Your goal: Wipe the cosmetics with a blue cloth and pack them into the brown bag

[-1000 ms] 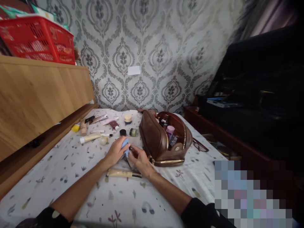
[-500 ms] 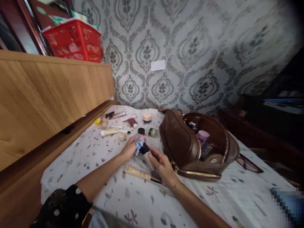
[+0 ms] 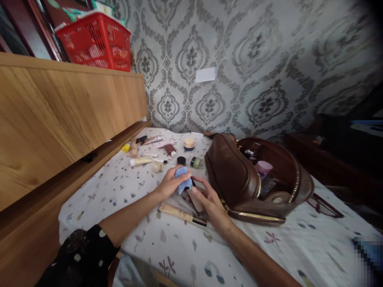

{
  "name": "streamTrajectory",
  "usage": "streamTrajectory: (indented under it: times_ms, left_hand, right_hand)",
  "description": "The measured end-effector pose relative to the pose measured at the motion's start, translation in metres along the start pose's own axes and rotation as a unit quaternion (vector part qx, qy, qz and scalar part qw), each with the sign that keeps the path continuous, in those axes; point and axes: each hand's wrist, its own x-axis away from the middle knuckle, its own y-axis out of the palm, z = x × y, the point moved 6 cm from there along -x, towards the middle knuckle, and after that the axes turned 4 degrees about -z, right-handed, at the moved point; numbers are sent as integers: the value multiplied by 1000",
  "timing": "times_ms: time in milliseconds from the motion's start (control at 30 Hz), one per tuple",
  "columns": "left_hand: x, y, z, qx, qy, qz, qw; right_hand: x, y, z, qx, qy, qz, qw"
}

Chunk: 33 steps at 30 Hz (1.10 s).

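My left hand (image 3: pixel 170 184) is closed on a crumpled light-blue cloth (image 3: pixel 183 180), pressed over the black cap of a bottle. In my right hand (image 3: pixel 213 203) is that foundation bottle (image 3: pixel 195 200), beige with a dark top and tilted; the fingers wrap round its body and the cloth hides most of its cap. Just below the hands lies a beige tube with a black cap (image 3: pixel 181 213). Beyond them a green jar (image 3: pixel 196 162) and a round black lid (image 3: pixel 181 160) rest on the patterned cloth.
An open brown toiletry bag (image 3: pixel 236 175) holding cosmetics stands at the right, with glasses (image 3: pixel 324 205) beside it. Several tubes and small bottles, among them a cream tube (image 3: pixel 142 160), lie at the back left. A wooden cabinet (image 3: pixel 72 115) carries a red basket (image 3: pixel 98 42).
The cloth has moved over the bottle's cap, which showed plainly before. My left hand has shifted with it onto the bottle's top. The whole view has turned slightly.
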Motion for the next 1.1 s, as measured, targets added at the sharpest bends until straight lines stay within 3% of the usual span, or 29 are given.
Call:
streamTrajectory:
  times_ms: [200, 433, 633, 800, 967, 1100]
  left_hand:
    - [3, -1, 4, -56, 26, 15, 998]
    - [0, -3, -1, -32, 22, 23, 999]
    - [0, -3, 0, 41, -17, 46, 998]
    - [1, -1, 0, 111, -64, 52, 990]
    - [0, -3, -4, 111, -70, 67, 989]
    - [1, -10, -9, 67, -50, 111, 990]
  right_hand:
    - [-2, 3, -3, 137, -76, 9, 988]
    - [5, 9, -12, 98, -91, -26, 991]
    - [5, 10, -13, 76, -81, -34, 993]
    - [5, 5, -16, 116, -84, -17, 990]
    - [6, 3, -15, 101, -68, -9, 993]
    - [5, 5, -13, 24, -46, -17, 999]
